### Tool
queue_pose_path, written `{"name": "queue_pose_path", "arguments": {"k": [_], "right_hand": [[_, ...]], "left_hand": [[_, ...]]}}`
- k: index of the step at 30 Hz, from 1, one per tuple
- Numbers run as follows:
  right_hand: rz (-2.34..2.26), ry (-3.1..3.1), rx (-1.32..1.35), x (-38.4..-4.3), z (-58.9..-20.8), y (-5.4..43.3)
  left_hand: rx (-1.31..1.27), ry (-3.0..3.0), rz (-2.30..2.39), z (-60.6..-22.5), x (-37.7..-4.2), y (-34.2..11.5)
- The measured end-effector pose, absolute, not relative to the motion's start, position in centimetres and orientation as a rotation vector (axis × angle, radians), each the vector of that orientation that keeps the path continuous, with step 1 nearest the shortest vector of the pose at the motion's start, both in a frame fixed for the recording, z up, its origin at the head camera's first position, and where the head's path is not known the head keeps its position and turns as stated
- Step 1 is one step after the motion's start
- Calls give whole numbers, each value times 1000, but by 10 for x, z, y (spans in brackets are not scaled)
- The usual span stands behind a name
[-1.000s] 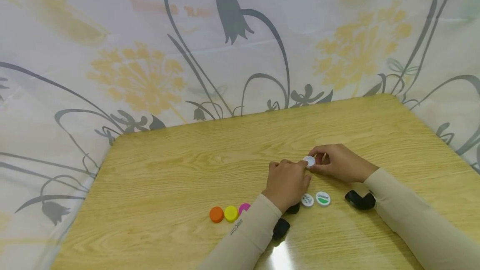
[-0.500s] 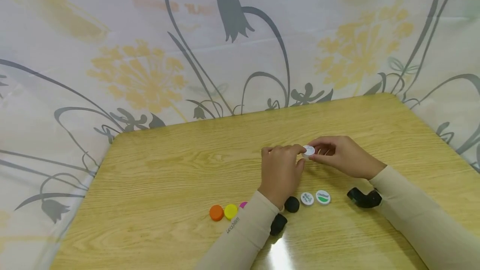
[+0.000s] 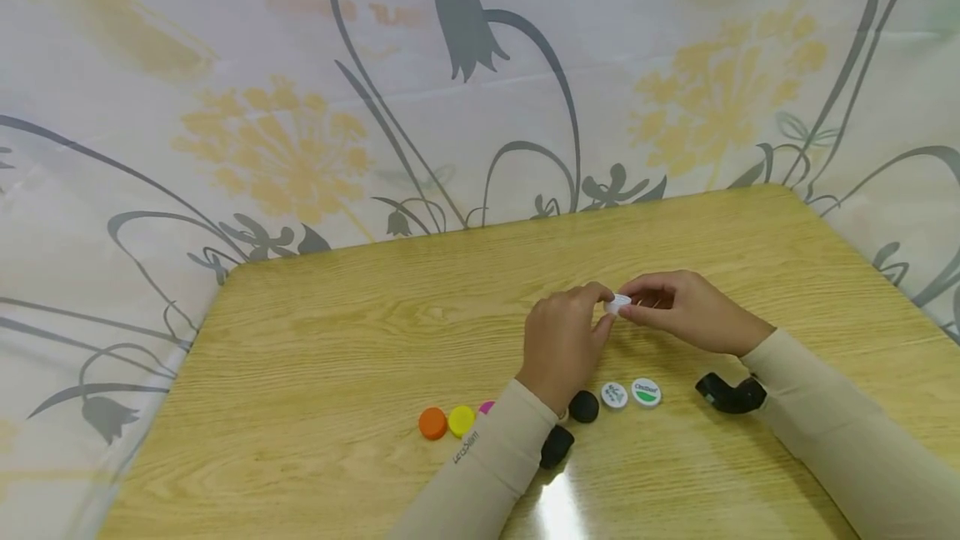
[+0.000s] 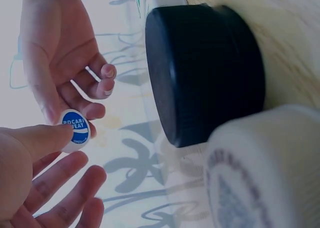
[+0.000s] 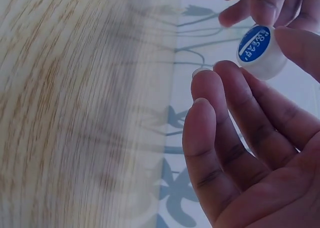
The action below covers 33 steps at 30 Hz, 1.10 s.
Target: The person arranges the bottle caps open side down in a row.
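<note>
A white bottle cap [image 3: 617, 304] is held above the table between both hands. Its flat face bears a blue label reading "Pocari Sweat", legible on the cap [image 4: 80, 133] in the left wrist view. My left hand [image 3: 564, 344] pinches it from the left with thumb and forefinger. From the other side my right hand [image 3: 697, 313] grips its edge between thumb and fingertips. Nearer me lie a black cap [image 3: 583, 407], a white cap with small print [image 3: 614, 395] and a white cap with green [image 3: 647, 392].
Left of the left forearm sit an orange cap [image 3: 432, 423] and a yellow cap [image 3: 461, 422], beside a magenta cap [image 3: 487, 407] partly hidden by the sleeve. Black devices [image 3: 731, 394] show under both wrists. A flower-patterned cloth [image 3: 465, 107] borders the wooden table [image 3: 337, 340].
Both hands have moved slightly away from me with the cap, farther from the row. The cap has tilted between the fingers. Less of the black cap is covered by the left hand.
</note>
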State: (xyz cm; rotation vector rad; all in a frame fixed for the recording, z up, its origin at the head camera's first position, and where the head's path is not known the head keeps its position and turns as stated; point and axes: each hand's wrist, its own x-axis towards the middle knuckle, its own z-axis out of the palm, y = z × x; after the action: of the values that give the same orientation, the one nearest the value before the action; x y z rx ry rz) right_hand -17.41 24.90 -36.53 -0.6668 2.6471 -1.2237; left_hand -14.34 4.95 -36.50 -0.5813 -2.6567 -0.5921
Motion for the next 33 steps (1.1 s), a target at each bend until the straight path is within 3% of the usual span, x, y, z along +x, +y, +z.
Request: {"name": "queue_pose_path", "arguments": {"k": [33], "right_hand": [[-1425,2590,-609,-172,-360,247]], "left_hand": [[-613,-2633,-635,-365,-145,49]]}}
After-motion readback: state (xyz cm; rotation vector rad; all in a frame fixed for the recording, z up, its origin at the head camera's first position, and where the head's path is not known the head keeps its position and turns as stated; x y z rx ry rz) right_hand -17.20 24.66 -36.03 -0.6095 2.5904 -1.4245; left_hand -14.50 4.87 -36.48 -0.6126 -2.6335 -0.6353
